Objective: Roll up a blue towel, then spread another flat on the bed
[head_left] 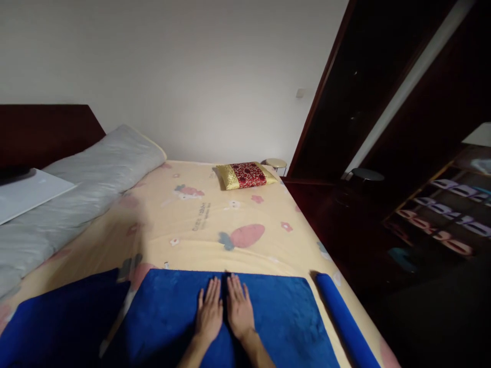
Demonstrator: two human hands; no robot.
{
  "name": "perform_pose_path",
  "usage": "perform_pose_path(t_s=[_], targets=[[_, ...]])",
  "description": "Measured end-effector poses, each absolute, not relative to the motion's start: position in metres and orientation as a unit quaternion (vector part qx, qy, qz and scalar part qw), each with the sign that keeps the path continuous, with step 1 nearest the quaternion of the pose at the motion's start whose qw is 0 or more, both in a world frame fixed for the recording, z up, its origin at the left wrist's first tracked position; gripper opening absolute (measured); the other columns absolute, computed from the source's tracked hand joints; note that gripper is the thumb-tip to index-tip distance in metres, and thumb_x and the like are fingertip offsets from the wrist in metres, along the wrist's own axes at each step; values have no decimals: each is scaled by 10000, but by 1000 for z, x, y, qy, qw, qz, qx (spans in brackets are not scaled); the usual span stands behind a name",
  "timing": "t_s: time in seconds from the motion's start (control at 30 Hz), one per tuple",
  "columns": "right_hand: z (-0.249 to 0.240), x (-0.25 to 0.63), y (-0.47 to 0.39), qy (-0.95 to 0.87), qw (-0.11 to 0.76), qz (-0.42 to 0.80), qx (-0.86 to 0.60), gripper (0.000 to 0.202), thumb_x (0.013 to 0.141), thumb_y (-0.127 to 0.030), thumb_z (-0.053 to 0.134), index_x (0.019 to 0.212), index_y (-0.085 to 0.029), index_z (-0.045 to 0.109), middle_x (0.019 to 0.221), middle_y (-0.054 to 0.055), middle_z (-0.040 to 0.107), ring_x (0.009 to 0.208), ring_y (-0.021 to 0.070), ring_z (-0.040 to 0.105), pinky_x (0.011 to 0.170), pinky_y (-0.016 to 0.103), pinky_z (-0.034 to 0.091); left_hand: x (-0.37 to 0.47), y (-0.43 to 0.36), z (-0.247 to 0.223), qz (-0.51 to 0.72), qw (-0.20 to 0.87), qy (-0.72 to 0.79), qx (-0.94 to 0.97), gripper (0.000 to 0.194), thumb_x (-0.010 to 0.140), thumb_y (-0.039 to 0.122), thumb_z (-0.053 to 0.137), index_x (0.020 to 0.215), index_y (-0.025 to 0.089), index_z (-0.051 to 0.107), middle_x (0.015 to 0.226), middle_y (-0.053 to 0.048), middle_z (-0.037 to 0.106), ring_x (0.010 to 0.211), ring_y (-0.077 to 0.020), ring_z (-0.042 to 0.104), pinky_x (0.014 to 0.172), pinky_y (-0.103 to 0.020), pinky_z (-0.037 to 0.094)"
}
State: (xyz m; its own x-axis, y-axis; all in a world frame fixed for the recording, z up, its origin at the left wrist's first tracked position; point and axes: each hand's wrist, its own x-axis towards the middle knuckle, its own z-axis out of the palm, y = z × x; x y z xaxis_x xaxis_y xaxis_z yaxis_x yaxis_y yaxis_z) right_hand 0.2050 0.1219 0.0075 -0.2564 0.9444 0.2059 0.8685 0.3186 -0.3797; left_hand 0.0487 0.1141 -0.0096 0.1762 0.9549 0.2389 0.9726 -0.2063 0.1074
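A blue cloth (287, 312) lies spread flat on the bed, near its front. My left hand (209, 311) rests palm down on it, fingers stretched forward. Close beside it, with a narrow gap between, my right hand (239, 305) also lies flat on the cloth, fingers extended. Neither hand grasps anything. To the right is a rolled blue cloth (345, 319), apart from the flat one. Another blue cloth (65, 317) lies in shadow at the left.
The bed (199, 250) has a yellow patterned sheet. A grey pillow (103, 163), partly under a white board (30, 194), lies left. A red and gold cushion (247, 175) sits at the far edge. Stools (276, 163) and a shoe rack (441, 214) stand beyond.
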Motion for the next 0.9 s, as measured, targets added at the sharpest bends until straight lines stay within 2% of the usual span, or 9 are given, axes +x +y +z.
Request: perform_pose_path(t_s=[0.07, 0.17, 0.3, 0.43, 0.6, 0.67, 0.77, 0.9], targets=[[10, 180, 111, -797, 178, 139, -560, 517, 970, -297, 251, 1485, -283, 200, 1548, 18, 287, 1427, 208, 263, 1157, 460, 296, 65, 106, -16, -130, 38, -589, -797, 575, 915, 231, 352, 1472, 272, 216, 1502, -44, 413, 1378, -205, 390, 1118, -440, 329], [5, 198, 94, -778, 162, 136, -591, 515, 971, -396, 271, 1469, -266, 261, 1542, 34, 285, 1424, 231, 264, 1158, 486, 292, 48, 97, -14, -138, 39, -591, -794, 558, 939, 270, 341, 1476, 285, 192, 1516, -40, 392, 1375, -188, 394, 1116, -425, 338], [-11, 282, 69, -736, 150, 71, -657, 575, 942, -521, 300, 1456, -263, 310, 1535, 46, 288, 1411, 250, 298, 1139, 519, 316, -25, 88, -5, -105, 10, -654, -749, 516, 961, 406, 278, 1468, 317, 235, 1533, -17, 358, 1398, -193, 356, 1140, -465, 293], [-28, 369, 38, -664, 158, -19, -731, 640, 898, -587, 310, 1457, -277, 327, 1525, 50, 339, 1405, 270, 317, 1125, 562, 310, -117, 74, -4, -61, -5, -733, -677, 577, 925, 493, 235, 1472, 313, 273, 1563, 8, 298, 1434, -203, 280, 1165, -495, 221], [-41, 423, 15, -634, 157, -12, -757, 696, 886, -601, 209, 1448, -224, 369, 1513, 80, 378, 1399, 271, 328, 1122, 536, 323, -209, 49, -11, -109, 34, -771, -627, 661, 871, 516, 190, 1502, 317, 201, 1422, 33, 538, 1391, -223, 371, 1145, -455, 299], [-40, 417, 17, -616, 174, -27, -768, 715, 879, -598, 199, 1435, -196, 398, 1499, 106, 396, 1400, 298, 317, 1125, 571, 300, -223, 44, -14, -130, 61, -758, -636, 697, 860, 511, 140, 1512, 269, 178, 1368, 6, 592, 1356, -235, 426, 1150, -440, 301], [-31, 373, 26, -610, 204, -47, -765, 709, 889, -585, 233, 1427, -160, 411, 1504, 135, 369, 1409, 330, 279, 1127, 609, 276, -212, 46, -11, -151, 103, -751, -635, 723, 860, 482, 96, 1508, 183, 217, 1364, -62, 593, 1335, -253, 453, 1147, -444, 303], [-28, 274, 36, -688, 238, 17, -686, 575, 931, -514, 318, 1462, -292, 319, 1516, 52, 338, 1399, 297, 301, 1117, 567, 340, -142, 63, 5, -167, 130, -708, -674, 593, 917, 400, 185, 1459, 233, 357, 1450, -59, 500, 1350, -220, 433, 1130, -445, 303]])
